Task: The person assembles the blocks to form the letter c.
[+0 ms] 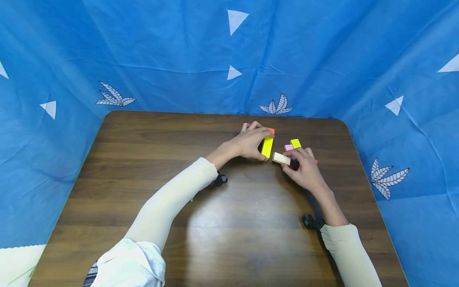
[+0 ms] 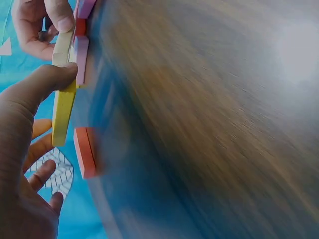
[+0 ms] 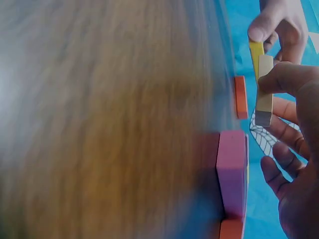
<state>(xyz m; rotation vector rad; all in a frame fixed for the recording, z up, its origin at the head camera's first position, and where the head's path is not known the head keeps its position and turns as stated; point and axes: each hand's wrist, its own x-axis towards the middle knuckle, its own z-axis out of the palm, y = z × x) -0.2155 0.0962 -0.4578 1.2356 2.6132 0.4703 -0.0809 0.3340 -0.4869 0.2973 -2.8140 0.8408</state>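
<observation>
My left hand [image 1: 251, 144] pinches a yellow block [image 1: 267, 146] lengthwise between thumb and fingers. Opposite it, my right hand [image 1: 305, 169] grips a plain cream wooden block [image 1: 281, 158] between thumb and fingers. In the left wrist view, the cream block [image 2: 62, 47] is close to one end of the yellow block [image 2: 63, 117], near the left thumb. From the right wrist, the cream block [image 3: 265, 94] overlaps part of the yellow one [image 3: 255, 55]. An orange block [image 2: 84, 152] lies on the table just beyond the left hand.
Beside the right hand are a pink-purple block [image 1: 288, 147], another yellow block [image 1: 295, 143] and a reddish-orange block [image 3: 231, 229], partly hidden. The brown wooden table [image 1: 229, 223] ends at a blue patterned cloth [image 1: 179, 52]. Black wrist cameras are on both arms.
</observation>
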